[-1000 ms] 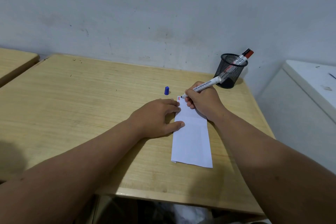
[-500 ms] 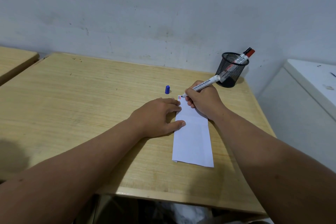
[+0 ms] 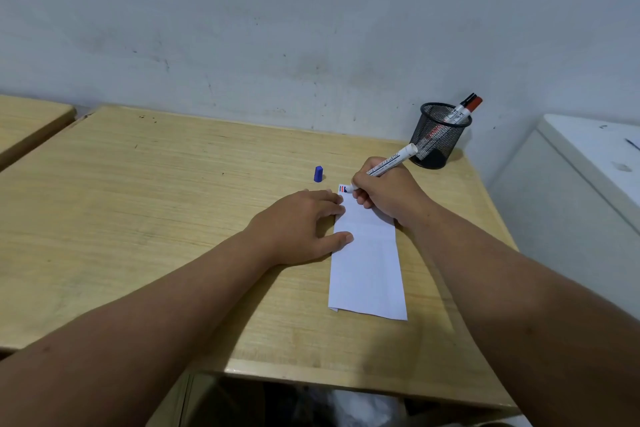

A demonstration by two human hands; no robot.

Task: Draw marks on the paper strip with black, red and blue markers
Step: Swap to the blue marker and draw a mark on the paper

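Note:
A white paper strip [image 3: 367, 270] lies lengthwise on the wooden desk [image 3: 138, 218]. My left hand [image 3: 298, 225] rests flat on its left edge, fingers spread, pinning it. My right hand [image 3: 388, 191] grips an uncapped blue marker [image 3: 389, 161], whose tip touches the strip's far left corner. Small black, red and blue marks [image 3: 342, 188] sit at that corner. The marker's blue cap [image 3: 318, 174] stands on the desk just left of the strip. The black marker and the red marker [image 3: 465, 107] stick out of a black mesh cup [image 3: 438, 135].
The mesh cup stands at the desk's far right corner against a stained wall. A white cabinet [image 3: 571, 184] is close on the right. Another wooden desk [image 3: 24, 121] adjoins at far left. The desk's near edge runs below the strip.
The blue mark at the strip's corner has grown under the marker tip. Both hands stay in nearly the same place.

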